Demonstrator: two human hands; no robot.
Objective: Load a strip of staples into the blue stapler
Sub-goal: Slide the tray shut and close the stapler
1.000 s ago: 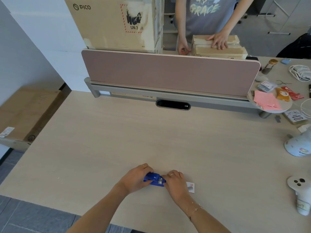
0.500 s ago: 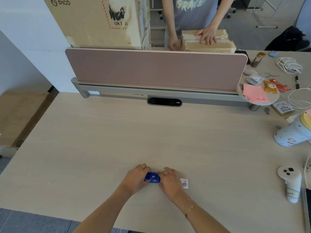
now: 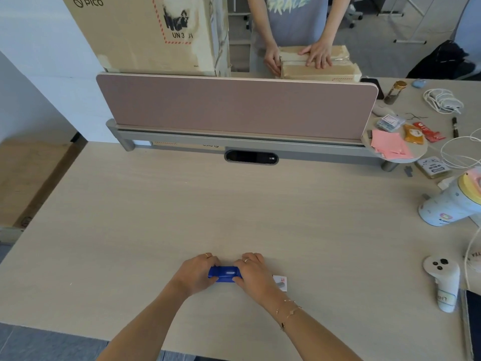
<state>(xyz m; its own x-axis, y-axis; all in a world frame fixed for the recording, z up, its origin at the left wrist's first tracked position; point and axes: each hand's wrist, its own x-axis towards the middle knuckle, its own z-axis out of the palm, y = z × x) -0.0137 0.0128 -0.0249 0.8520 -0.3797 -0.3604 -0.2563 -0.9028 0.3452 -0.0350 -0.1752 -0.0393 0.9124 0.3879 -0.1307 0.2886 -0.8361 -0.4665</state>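
Note:
The small blue stapler (image 3: 224, 274) lies flat on the pale wooden desk (image 3: 182, 217) near its front edge. My left hand (image 3: 196, 273) grips its left end and my right hand (image 3: 253, 273) grips its right end, fingers curled over the top. Its blue top looks closed down, with no metal showing. A small white staple box (image 3: 281, 282) with red print lies on the desk just behind my right hand, partly hidden by it. No loose staple strip is visible.
A pink divider panel (image 3: 234, 105) runs across the desk's far side; a person stands behind it with hands on a cardboard parcel (image 3: 320, 66). A white controller (image 3: 443, 282), a white cup (image 3: 450, 204), cables and small items lie at the right.
The stapler's metal part showed a second ago; now only its blue top is seen and it lies level. My hands have spread to its two ends. The view has tilted.

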